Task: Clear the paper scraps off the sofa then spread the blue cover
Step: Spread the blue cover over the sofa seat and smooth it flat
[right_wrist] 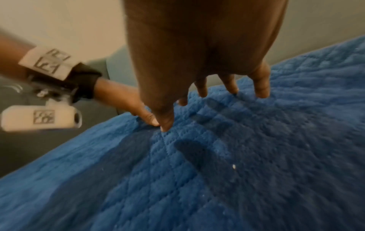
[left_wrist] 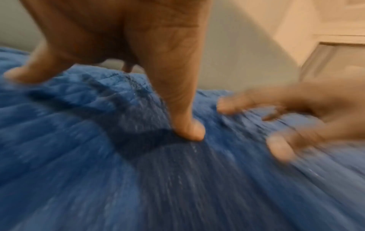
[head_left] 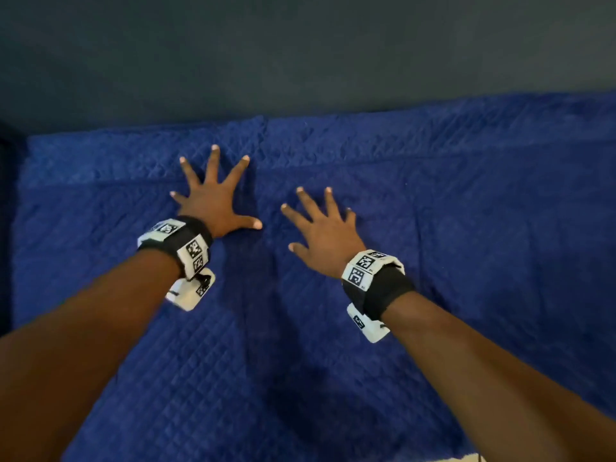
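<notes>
Blue cover [head_left: 433, 201] lies flat across the sofa, long axis nine to three. Left hand [head_left: 213, 198] presses it, grip spread; right hand [head_left: 328, 235] — fingers also spread — just beside, toward three. A crease runs twelve to six between them.

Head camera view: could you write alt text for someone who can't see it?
Two bare hands, the left hand and the right hand, lie spread flat with straight fingers on a quilted blue cover that fills most of the view. Each wrist wears a black band with white tags.
</notes>
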